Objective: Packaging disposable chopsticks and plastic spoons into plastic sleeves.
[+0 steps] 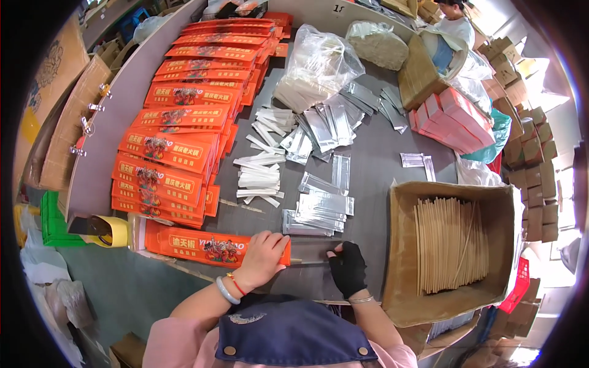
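Note:
A red printed paper sleeve (pixel 202 244) lies flat at the table's near edge. My left hand (pixel 265 256), bare with a bracelet at the wrist, grips its right end between thumb and fingers. Just right of it, my right hand (pixel 348 268), in a black fingerless glove, is curled closed on a thin, translucent packet (pixel 314 252) that reaches toward the sleeve's end. A short tip of a thin stick shows beside the sleeve. Beyond my hands lie silver flat packets (pixel 324 211) and a pile of white paper-wrapped strips (pixel 260 178).
Overlapping red sleeves (pixel 178 147) fill the left side along a grey panel (pixel 101 132). A cardboard box (pixel 399 257) of wooden chopsticks (pixel 451 245) stands on the right. Farther back are a clear plastic bag (pixel 322 58), pink-red stacks (pixel 454 119) and another person (pixel 457 27).

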Tool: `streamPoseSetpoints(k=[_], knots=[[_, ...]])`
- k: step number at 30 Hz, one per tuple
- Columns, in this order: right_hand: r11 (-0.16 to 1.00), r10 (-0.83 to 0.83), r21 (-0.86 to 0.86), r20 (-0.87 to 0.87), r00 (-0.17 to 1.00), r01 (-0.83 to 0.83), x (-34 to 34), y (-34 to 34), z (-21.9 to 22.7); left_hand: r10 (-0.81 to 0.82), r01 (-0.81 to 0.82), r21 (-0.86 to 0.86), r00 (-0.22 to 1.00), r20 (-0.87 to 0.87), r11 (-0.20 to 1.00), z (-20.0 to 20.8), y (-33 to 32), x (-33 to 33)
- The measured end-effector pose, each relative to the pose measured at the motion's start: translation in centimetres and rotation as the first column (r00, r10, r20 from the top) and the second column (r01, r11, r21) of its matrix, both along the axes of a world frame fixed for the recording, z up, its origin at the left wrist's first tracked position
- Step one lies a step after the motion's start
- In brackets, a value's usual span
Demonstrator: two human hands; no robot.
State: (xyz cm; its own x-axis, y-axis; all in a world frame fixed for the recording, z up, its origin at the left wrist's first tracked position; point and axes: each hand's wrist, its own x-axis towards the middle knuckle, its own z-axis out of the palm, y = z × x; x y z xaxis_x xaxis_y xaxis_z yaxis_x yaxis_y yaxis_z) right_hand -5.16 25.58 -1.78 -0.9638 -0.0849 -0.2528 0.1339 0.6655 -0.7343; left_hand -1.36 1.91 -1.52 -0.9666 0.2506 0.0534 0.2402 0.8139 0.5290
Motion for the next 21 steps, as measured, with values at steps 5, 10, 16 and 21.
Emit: streamPoseSetpoints(k=[5, 10, 16, 21], knots=[[0.86, 0.294, -0.381, -0.173, 0.94, -0.339, 1.7, -5.3, -1.5, -0.063, 0.063, 0.007, 0.998, -0.018, 0.998, 0.8, 0.3, -1.1], [0.791, 0.608, 0.335, -0.34, 0.717, -0.512, 0.2, -2.9, 2.9, -0.347, 0.38, -0.244, 0.922, 0.168, 0.892, 3.1, -0.5, -1.6], [0.904, 0.407, 0.324, -0.457, 0.791, -0.279, -1.7, 0.7, 4.3, -0.305, 0.303, -0.149, 0.952, 0.01, 0.941, 11.2, -9.3, -7.3], [0.906, 0.386, 0.319, -0.347, 0.855, -0.279, -1.6, 1.2, 5.0, 0.35, -0.385, -0.051, 0.882, -0.316, 0.922, 5.9, -11.0, -5.0]])
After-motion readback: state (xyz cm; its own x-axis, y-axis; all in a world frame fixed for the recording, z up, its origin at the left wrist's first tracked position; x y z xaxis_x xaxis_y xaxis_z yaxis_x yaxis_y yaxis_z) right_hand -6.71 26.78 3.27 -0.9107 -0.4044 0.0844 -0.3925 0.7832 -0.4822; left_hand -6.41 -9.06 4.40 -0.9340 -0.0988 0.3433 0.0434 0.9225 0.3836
